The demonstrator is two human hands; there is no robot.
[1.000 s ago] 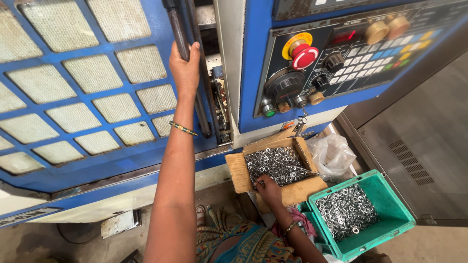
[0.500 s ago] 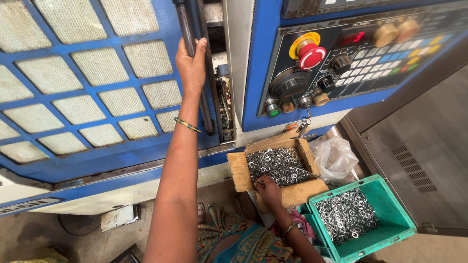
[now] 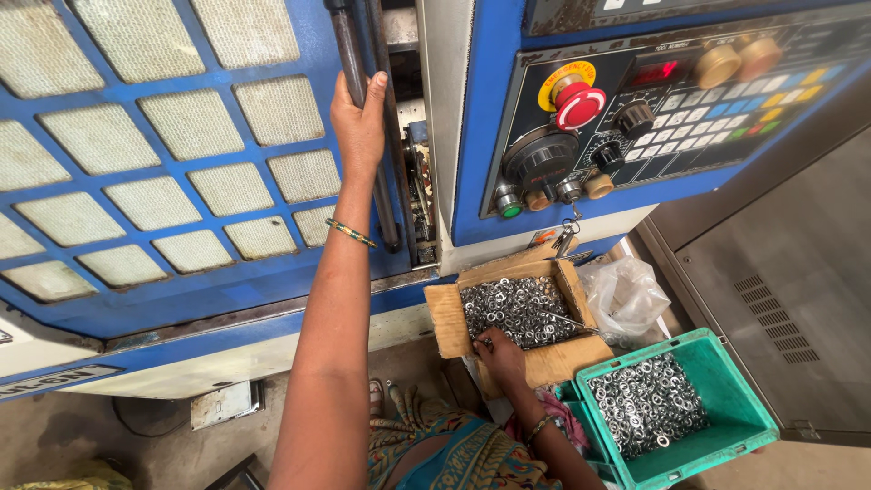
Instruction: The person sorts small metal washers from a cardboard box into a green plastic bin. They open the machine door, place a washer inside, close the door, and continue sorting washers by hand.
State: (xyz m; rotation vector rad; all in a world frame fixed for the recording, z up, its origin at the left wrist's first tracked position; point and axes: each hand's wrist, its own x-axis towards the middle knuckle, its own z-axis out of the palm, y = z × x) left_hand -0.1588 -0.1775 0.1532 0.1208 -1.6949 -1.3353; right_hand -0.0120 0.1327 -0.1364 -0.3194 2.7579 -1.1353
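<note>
My left hand [image 3: 359, 122] clasps the machine door's dark handle bar [image 3: 349, 54] to steady it. My right hand [image 3: 502, 352] pinches steel washers [image 3: 517, 308] at the cardboard box's [image 3: 447, 319] near edge.

Narrow gap between blue door [image 3: 181, 181] and control panel [image 3: 653, 109], handle bar [image 3: 358, 118] alongside.

To my right, a blue control panel [image 3: 671, 100] carries a red mushroom-shaped stop button [image 3: 579, 104], a black dial [image 3: 541, 161] and rows of small keys. Below it lies a crumpled clear plastic bag [image 3: 624, 295], beside a green plastic crate [image 3: 726, 399] of small metal rings.
</note>
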